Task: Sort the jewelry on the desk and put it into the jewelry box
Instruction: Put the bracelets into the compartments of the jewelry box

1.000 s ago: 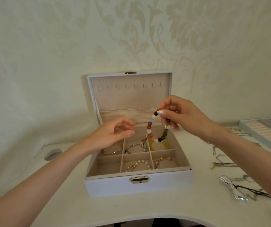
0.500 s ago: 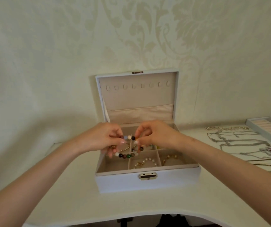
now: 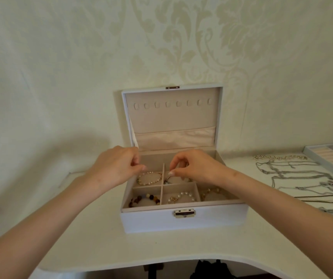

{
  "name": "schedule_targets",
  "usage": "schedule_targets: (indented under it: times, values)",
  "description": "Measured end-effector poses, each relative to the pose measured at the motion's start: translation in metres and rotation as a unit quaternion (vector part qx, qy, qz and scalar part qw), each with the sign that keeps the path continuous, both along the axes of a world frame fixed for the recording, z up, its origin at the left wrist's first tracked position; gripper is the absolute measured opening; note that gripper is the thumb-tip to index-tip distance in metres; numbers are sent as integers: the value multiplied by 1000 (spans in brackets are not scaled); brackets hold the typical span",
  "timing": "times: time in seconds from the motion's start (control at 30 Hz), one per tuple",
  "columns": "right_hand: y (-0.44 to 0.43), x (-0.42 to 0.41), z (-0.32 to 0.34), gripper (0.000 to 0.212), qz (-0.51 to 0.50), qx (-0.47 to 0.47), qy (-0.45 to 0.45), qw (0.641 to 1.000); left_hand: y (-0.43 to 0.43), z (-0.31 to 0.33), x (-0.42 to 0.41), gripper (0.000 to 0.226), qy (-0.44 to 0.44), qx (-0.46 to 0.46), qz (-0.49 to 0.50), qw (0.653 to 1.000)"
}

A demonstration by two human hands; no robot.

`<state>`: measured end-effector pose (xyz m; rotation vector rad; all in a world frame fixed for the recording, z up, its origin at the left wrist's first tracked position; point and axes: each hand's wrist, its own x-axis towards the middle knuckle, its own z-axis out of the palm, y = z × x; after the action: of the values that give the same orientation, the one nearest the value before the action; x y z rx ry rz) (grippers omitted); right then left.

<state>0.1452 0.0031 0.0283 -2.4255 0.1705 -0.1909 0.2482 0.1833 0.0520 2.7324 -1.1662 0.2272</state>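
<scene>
Gently tucking a piece into the jewelry box (image 3: 181, 220)
Right hand (image 3: 195, 168) pinches a bracelet (image 3: 168, 180) beneath its fingertips; left hand (image 3: 115, 168) is curled, contents unclear; lay it flat, off the divider (image 3: 163, 172).

The matt white jewelry box (image 3: 151, 220) has soft cloth lining (image 3: 169, 117) (shiny metal clasp (image 3: 184, 213)).

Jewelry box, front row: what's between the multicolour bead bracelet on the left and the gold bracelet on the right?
Head view: the pearl bracelet, lying in the middle front compartment, sits between the bead bracelet and the gold bracelet.
</scene>
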Motion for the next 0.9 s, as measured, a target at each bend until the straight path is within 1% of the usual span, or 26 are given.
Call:
schedule_targets:
  times: [0.07,0.13,0.2,0.27,0.33,0.4,0.47,0.57,0.7,0.8,0.9]
  values:
    - [-10,-6,4,7,-53,-61,-14,997,1,-2,0,29,-56,28,45,997]
    - [-22,-15,7,8,-126,-139,-29,982,3,-7,2,33,-91,63,83,990]
    - [-37,-24,8,14,-199,-201,-47,958,4,-15,6,39,-82,78,103,988]
    - [-52,-32,6,20,-254,-226,-53,939,3,-23,7,39,-56,79,100,990]
    - [-62,-35,4,25,-288,-222,-23,931,-1,-28,7,36,-40,81,91,992]
    - [-69,-37,2,32,-302,-210,22,930,-4,-31,9,33,-37,74,95,992]
    - [-72,-39,3,36,-282,-179,60,941,-8,-34,11,32,-37,70,106,991]
    - [-69,-43,2,43,-216,-102,93,967,-11,-37,13,32,-33,78,119,989]
    - [-64,-41,-2,30,-209,-122,90,966,-13,-36,11,29,-49,82,118,988]
    - [-64,-40,-1,29,-215,-120,95,964,-12,-35,10,28,-47,79,117,989]
    - [-71,-47,4,31,-223,-108,103,963,-18,-34,5,25,-24,63,111,991]
